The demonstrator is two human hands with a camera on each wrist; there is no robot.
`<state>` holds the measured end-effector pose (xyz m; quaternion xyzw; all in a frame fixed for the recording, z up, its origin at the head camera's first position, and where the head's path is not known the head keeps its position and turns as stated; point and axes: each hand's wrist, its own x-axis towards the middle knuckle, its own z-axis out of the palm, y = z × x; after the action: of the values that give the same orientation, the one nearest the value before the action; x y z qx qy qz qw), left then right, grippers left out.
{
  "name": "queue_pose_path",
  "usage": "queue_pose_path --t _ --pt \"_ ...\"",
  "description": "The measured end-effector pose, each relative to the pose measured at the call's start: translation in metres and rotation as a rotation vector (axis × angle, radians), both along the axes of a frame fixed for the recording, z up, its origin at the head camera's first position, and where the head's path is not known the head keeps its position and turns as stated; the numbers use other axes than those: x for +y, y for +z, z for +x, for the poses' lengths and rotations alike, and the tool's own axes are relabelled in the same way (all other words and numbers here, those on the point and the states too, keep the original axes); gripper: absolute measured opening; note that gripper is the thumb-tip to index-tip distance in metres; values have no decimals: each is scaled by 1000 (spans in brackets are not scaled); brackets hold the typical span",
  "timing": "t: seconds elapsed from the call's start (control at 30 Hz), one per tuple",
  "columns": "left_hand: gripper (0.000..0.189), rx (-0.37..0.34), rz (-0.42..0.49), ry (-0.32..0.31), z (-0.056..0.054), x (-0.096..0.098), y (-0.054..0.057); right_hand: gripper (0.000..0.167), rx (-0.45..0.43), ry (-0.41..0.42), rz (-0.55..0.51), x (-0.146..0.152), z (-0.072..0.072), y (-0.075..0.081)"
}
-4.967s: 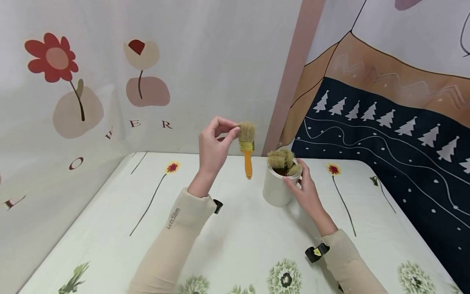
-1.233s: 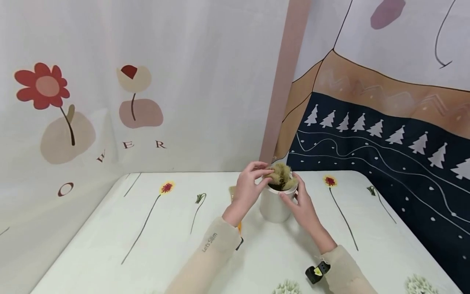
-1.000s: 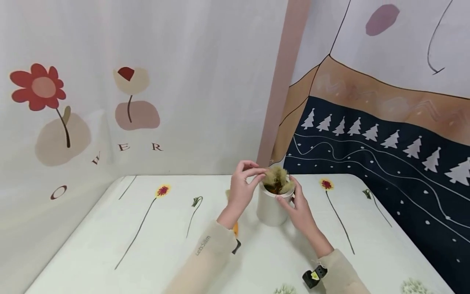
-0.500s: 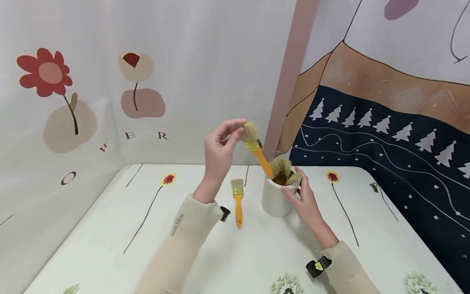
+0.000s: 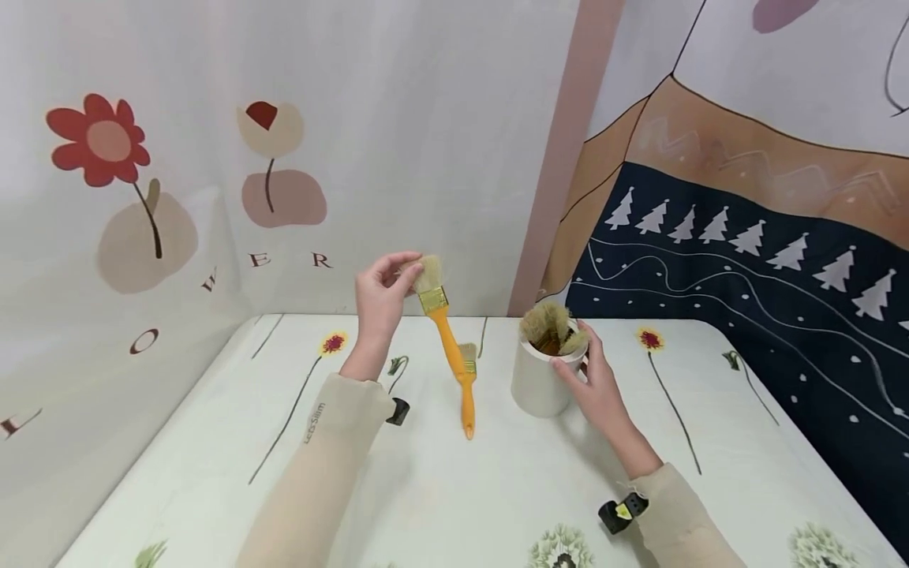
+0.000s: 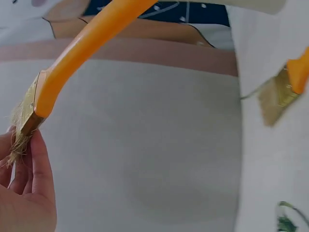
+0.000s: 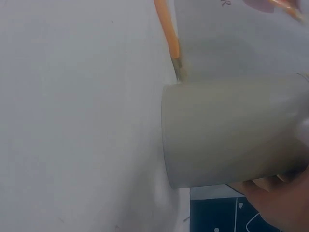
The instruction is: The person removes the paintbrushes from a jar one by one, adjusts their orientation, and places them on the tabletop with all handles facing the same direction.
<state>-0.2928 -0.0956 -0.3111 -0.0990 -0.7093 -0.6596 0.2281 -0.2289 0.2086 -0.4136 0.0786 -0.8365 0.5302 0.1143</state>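
My left hand (image 5: 383, 304) pinches a paintbrush (image 5: 443, 331) by its pale bristles, with the orange handle slanting down to the right. In the left wrist view, the thumb and fingers close on the bristles (image 6: 20, 145) just past the metal band. A second paintbrush (image 5: 468, 406) with an orange handle lies on the table; the held brush's handle overlaps it in the head view. Upright to the right stands a whitish cylindrical pot (image 5: 540, 383) with several brushes (image 5: 545, 322) in it, bristles up. My right hand (image 5: 596, 379) grips the pot's right side, thumb at the rim.
A white cloth with printed flowers covers the table (image 5: 440, 497). Behind it hangs a pale printed curtain (image 5: 426, 118), and a dark-blue panel with white trees (image 5: 738, 268) rises at the right. Each wrist wears a small black camera (image 5: 623, 513).
One brush was laid on the table left of the pot. My left hand then drew another out of the pot and has carried it leftward and down. The right hand stays on the pot.
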Motion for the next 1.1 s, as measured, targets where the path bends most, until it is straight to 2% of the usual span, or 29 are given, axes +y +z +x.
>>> queue_pose_path --t 0.2,0.33,0.5,0.6,0.67,0.77,0.83,0.97,1.1 --pt "25 -263 -90 -28 -25 -1 -45 76 -16 -22 3 7 5 0" --pt "22 -389 -172 -50 -36 3 -69 76 -9 -29 8 10 6 2" --pt "22 -513 -282 -78 -41 5 -95 77 -2 -22 11 9 4 1" --pt "25 -608 -331 -104 -40 2 -109 77 -15 -17 14 6 4 -1" --pt "26 -668 -331 -129 -38 0 -117 78 -22 -14 10 4 5 -3" --pt "28 -697 -312 -151 -37 -2 -123 77 -20 -13 0 2 5 -3" --pt "27 -681 -328 -148 -37 -3 -125 77 -17 -12 -5 1 4 -3" --pt "24 -622 -453 -90 -42 -3 -126 76 -13 -2 -11 1 2 -1" --pt "20 -611 -544 -37 -46 -2 -128 76 -20 3 -9 1 1 -1"
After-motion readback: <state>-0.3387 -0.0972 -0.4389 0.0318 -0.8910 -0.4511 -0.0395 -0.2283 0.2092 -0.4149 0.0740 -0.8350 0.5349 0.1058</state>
